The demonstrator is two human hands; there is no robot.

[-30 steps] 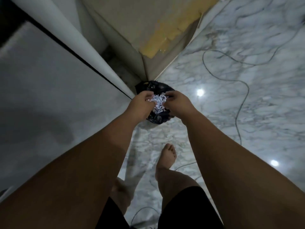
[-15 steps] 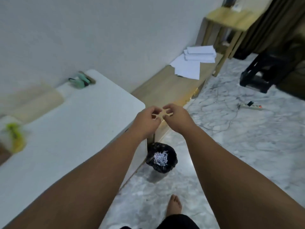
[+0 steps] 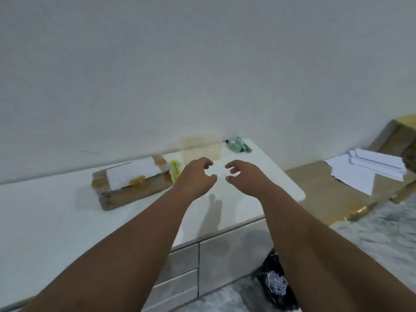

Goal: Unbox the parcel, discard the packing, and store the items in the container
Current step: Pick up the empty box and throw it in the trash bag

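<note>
Above white table (image 3: 56, 221), left hand (image 3: 195, 179) and right hand (image 3: 245, 179) now apart, fingers spread, empty.

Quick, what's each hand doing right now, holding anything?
Left hand: open, fingers curled, holding nothing.
Right hand: open, fingers curled, holding nothing.

parcel (image 3: 132, 182) on table (image 3: 56, 217), cutter (image 3: 176, 171) just right, container (image 3: 200, 148) behind, bin (image 3: 278, 287) below-right
</note>
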